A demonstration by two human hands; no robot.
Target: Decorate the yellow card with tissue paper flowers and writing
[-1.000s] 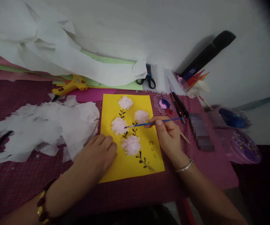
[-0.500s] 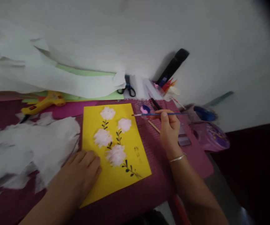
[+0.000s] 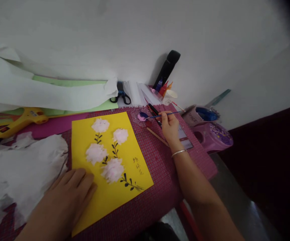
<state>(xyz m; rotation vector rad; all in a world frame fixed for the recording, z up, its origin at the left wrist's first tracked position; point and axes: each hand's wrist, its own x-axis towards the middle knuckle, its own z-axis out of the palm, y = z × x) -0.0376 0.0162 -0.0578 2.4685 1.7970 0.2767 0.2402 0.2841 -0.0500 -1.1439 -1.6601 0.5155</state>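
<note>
A sheet of yellow paper (image 3: 134,140) lies on the table, bearing several pale pink paper flowers (image 3: 113,170), dark painted leaves (image 3: 126,180) and handwritten characters. My left hand (image 3: 71,190) rests flat on the sheet's left edge, fingers stretched out. In my right hand (image 3: 169,125) a thin blue paintbrush (image 3: 157,116) is pinched between thumb and fingers. Its tip reaches the pink and dark blue paint (image 3: 142,116) on a clear plastic palette just beyond the paper's right corner.
Crumpled white paper (image 3: 31,170) spreads at left, below a yellow glue gun (image 3: 21,122). Scissors (image 3: 120,93), paint bottles (image 3: 163,88) and a black cylinder (image 3: 167,68) stand or lie near the wall. A wooden stick (image 3: 157,136) and a phone (image 3: 186,142) flank my right hand; pink containers (image 3: 212,137) stand beyond.
My right hand has brought the brush tip from above the yellow paper's edge to the paint on the palette. The view has shifted right. My left hand stays on the paper.
</note>
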